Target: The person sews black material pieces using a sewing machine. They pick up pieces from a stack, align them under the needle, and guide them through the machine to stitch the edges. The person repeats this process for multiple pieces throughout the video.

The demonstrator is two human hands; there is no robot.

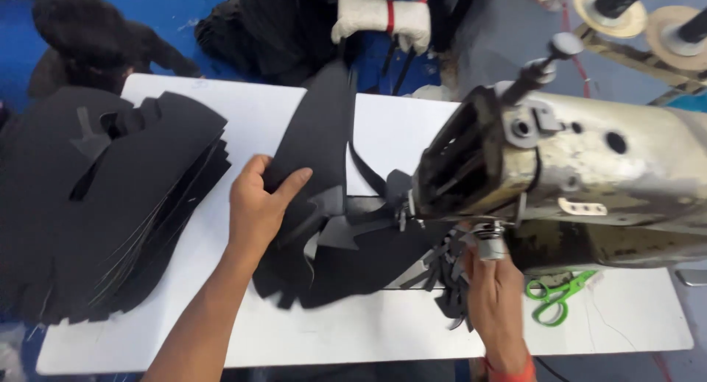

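Here the left hand [258, 205] lay on a black cut fabric piece [317, 168] at mid-table, thumb apart from the fingers and pinching its edge; the piece ran under the head of the worn sewing machine [574, 168], which crowded the right side. The right hand [495, 294] sat beneath that head, fingers closed on black fabric strips [449, 279]; a stack of black cut pieces [110, 205] overhung the white table [383, 330] at left, green scissors [556, 294] lay just right of the wrist, and bare table stayed open along the near edge.
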